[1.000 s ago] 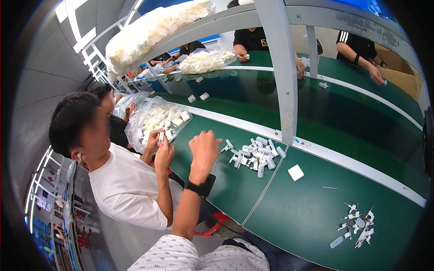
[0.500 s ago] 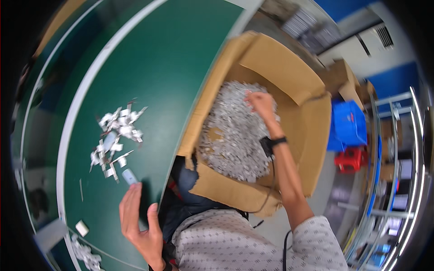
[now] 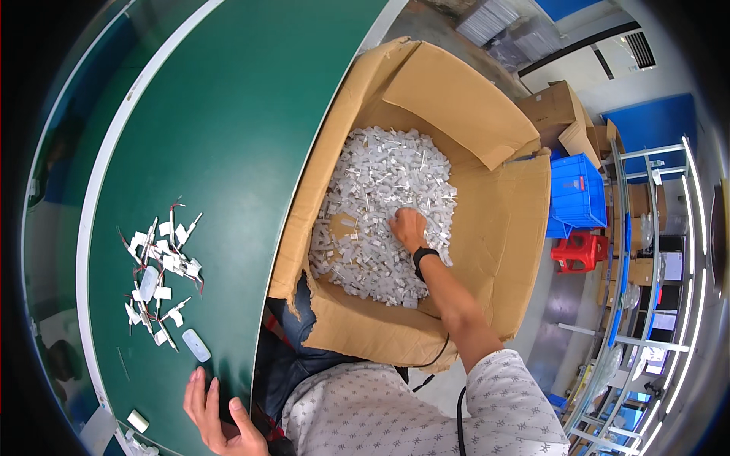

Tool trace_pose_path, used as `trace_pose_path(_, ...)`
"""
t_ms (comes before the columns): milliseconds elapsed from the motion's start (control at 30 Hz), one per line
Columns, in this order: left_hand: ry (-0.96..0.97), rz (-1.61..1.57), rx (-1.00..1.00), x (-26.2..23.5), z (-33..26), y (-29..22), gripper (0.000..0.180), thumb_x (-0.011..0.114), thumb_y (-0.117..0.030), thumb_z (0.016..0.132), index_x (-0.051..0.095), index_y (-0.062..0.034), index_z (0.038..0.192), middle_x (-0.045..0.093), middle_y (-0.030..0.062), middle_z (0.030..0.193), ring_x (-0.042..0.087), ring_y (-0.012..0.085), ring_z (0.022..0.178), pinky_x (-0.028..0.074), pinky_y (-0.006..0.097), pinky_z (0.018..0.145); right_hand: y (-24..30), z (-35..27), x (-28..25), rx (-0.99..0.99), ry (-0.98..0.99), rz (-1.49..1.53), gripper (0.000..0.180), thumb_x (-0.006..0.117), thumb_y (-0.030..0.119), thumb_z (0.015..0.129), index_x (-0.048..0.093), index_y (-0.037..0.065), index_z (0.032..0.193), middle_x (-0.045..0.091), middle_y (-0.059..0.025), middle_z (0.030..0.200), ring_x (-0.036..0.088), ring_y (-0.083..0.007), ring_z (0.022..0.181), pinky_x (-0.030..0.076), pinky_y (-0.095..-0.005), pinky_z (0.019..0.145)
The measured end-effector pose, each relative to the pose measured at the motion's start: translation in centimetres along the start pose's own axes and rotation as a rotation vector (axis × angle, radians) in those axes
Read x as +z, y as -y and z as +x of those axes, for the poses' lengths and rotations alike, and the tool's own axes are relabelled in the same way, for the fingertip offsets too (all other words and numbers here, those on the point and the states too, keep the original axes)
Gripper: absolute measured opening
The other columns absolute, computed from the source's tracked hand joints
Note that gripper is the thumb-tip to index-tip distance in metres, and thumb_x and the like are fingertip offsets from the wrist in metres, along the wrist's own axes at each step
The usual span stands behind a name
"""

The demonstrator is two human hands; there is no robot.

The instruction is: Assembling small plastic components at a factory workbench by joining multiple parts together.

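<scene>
A big open cardboard box (image 3: 494,228) stands beside the green table (image 3: 228,137), partly filled with a heap of small white parts (image 3: 380,175). My right hand (image 3: 408,228), a black watch (image 3: 423,254) on its wrist, is down in the heap with its fingers curled into the parts. My left hand (image 3: 213,410) rests on the table's near edge, fingers spread and holding nothing. Just beyond it lies a white oval piece (image 3: 196,346). Farther along sits a small cluster of white parts with thin wires (image 3: 163,266).
Past the box are a blue crate (image 3: 578,194), a red stool (image 3: 579,251), more cardboard boxes (image 3: 563,114) and a metal rack (image 3: 646,251) at the right. A small white block (image 3: 138,420) lies near the table's edge.
The view swung from the table and the people across it down to the box. My right hand went into the heap and drew nearer to me; my left hand settled on the table's edge.
</scene>
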State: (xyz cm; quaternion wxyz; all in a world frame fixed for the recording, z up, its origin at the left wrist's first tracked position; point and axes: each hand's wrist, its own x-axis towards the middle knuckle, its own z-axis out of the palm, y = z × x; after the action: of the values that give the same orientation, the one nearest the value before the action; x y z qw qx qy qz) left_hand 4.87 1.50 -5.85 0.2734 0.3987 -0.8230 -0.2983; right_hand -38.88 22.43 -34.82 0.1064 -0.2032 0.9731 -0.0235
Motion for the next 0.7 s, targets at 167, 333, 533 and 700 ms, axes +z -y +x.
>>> trace_pose_path(167,-0.017,0.063,-0.038,-0.5,0.4,-0.6,0.027,0.062,-0.010,0.096,0.067,0.0088,0.114,0.063,0.0244,0.130,0.057,0.0358,0.122,0.052,0.040,0.094,-0.9,1.6,0.8,0.040,-0.034,0.000,0.022,0.072,0.027,0.078,0.075,0.006,0.080,0.071,-0.0196,0.079,0.070,-0.0400,0.077,0.055,-0.0487,0.070)
trace_pose_path(333,-0.152,-0.215,-0.170,0.5,-0.1,0.1,0.020,0.062,-0.005,0.095,0.068,0.0081,0.109,0.064,0.0193,0.125,0.059,0.0296,0.118,0.051,0.036,0.091,0.3,0.1,-4.0,0.125,-0.047,0.132,0.018,0.070,0.020,0.078,0.075,0.002,0.076,0.074,-0.0193,0.081,0.072,-0.0330,0.068,0.056,-0.0402,0.063)
trace_pose_path(533,-0.268,0.146,-0.002,-0.3,0.8,-3.0,0.004,0.063,0.004,0.089,0.065,0.0029,0.092,0.064,0.0145,0.109,0.059,0.0248,0.092,0.047,0.034,0.085,5.2,-7.1,-20.4,-0.109,0.272,1.414,0.018,0.071,0.013,0.089,0.072,-0.005,0.094,0.072,-0.0106,0.080,0.059,-0.0112,0.051,0.048,-0.0260,0.049)
trace_pose_path(700,0.142,-0.455,0.017,0.0,3.8,-8.6,0.026,0.070,-0.001,0.084,0.068,0.0040,0.109,0.067,0.0187,0.116,0.063,0.0288,0.106,0.052,0.037,0.091,11.4,-14.8,-29.5,-0.467,0.685,1.595,0.012,0.072,0.004,0.086,0.071,-0.006,0.093,0.072,-0.0132,0.082,0.064,-0.0144,0.053,0.050,-0.0257,0.052)
